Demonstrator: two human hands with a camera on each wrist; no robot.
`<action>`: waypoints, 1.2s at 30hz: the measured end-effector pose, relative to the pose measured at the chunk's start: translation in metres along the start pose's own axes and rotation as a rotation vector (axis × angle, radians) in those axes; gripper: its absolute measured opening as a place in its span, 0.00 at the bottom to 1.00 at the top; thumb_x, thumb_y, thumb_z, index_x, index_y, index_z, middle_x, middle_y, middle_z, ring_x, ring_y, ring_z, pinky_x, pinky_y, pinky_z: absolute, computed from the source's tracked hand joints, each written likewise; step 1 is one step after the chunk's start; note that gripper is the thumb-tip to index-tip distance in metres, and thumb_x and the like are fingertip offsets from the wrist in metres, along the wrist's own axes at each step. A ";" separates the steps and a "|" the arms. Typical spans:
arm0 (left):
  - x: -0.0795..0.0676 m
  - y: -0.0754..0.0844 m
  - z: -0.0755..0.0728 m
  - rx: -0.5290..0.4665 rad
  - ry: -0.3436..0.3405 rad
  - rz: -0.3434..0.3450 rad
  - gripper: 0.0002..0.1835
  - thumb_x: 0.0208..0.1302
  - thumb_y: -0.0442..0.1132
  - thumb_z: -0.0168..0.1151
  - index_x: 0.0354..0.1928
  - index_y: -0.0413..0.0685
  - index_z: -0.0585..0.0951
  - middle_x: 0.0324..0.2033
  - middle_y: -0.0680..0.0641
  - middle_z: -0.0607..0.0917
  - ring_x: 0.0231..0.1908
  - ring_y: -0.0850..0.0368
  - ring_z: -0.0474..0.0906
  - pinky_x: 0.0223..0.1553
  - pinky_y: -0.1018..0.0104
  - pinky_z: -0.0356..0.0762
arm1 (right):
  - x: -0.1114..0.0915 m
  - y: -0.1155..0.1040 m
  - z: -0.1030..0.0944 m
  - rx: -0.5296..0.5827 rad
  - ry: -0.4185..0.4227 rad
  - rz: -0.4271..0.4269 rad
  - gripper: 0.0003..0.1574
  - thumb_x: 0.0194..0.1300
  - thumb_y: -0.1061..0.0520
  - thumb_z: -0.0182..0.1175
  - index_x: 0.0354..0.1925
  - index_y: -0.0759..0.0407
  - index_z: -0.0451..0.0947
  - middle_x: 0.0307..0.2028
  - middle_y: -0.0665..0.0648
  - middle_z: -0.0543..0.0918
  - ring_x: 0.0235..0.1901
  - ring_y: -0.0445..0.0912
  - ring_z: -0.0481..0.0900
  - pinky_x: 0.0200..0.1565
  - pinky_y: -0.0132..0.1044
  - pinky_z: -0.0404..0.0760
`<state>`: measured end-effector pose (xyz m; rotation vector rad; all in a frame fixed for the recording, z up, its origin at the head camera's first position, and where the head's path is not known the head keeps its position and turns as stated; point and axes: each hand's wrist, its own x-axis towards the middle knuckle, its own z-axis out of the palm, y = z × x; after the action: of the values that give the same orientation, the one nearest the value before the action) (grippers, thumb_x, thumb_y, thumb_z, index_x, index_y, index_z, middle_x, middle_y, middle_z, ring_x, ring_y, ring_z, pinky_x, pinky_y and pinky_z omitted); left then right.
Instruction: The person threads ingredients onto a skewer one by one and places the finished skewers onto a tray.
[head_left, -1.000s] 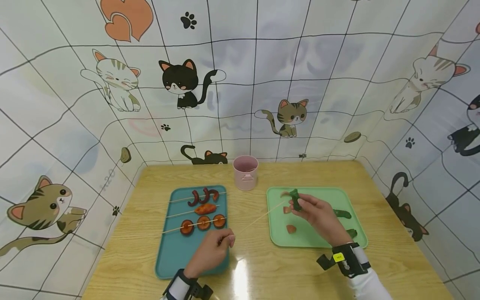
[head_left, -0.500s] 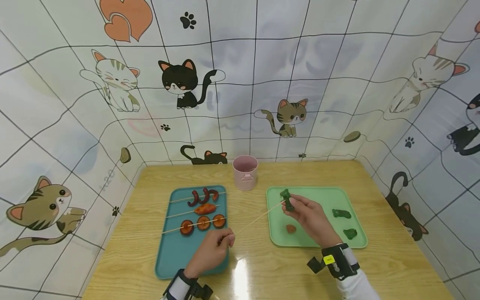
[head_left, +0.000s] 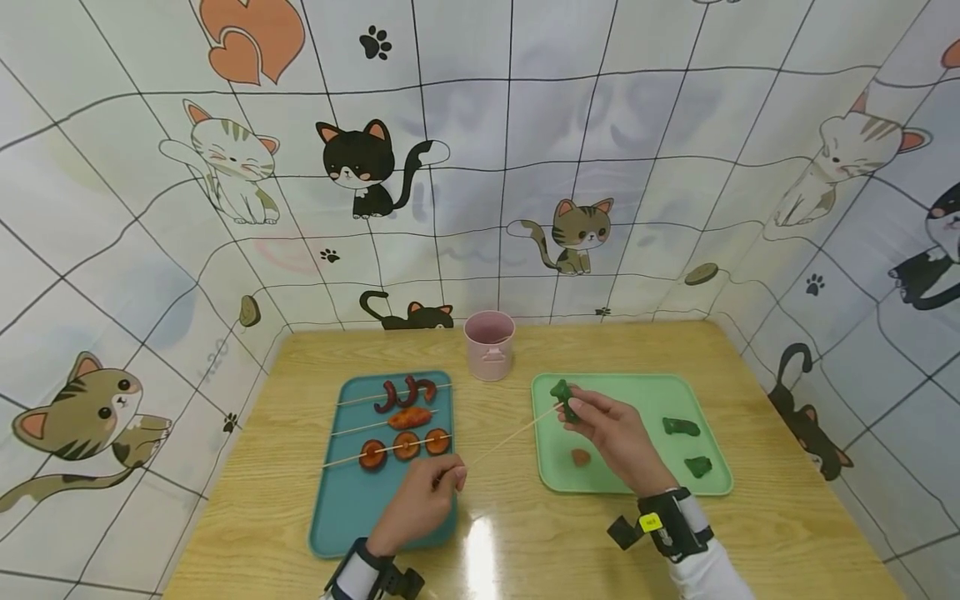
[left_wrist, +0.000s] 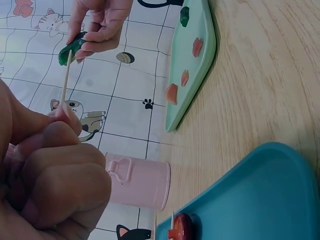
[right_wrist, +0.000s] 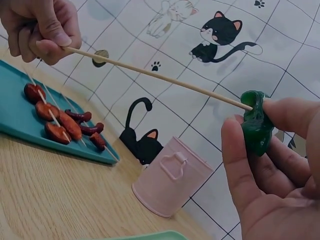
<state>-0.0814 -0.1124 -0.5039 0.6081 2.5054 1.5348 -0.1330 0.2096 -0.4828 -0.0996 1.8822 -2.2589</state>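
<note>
My left hand pinches one end of a thin wooden skewer between thumb and index finger, over the right edge of the blue tray. The skewer slants up to the right. At its far tip, my right hand pinches a glossy dark green pepper piece between thumb and fingers. In the right wrist view the tip meets the face of this piece. Below the right hand lies the light green tray, bearing two more green pieces and a small pinkish piece. The left wrist view shows several pinkish pieces there.
On the blue tray lie three loaded skewers: curled sausage pieces, an orange-brown piece and round brown slices. A pink cup stands at the back between the trays. Cat-printed cloth walls border the wooden table.
My right hand has moved left with the green pepper piece, bringing it onto the skewer's tip. My left hand has stayed nearly still with the skewer.
</note>
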 end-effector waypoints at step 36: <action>0.001 -0.001 0.001 0.024 0.042 -0.057 0.19 0.80 0.41 0.52 0.25 0.49 0.77 0.19 0.56 0.70 0.16 0.70 0.55 0.27 0.72 0.64 | -0.004 0.012 0.027 -0.088 -0.032 0.027 0.31 0.70 0.49 0.67 0.58 0.73 0.78 0.49 0.62 0.89 0.48 0.49 0.90 0.53 0.39 0.85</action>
<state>-0.0819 -0.1115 -0.5053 0.5083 2.5525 1.5152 -0.1227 0.1822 -0.4892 -0.1216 1.9547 -2.1441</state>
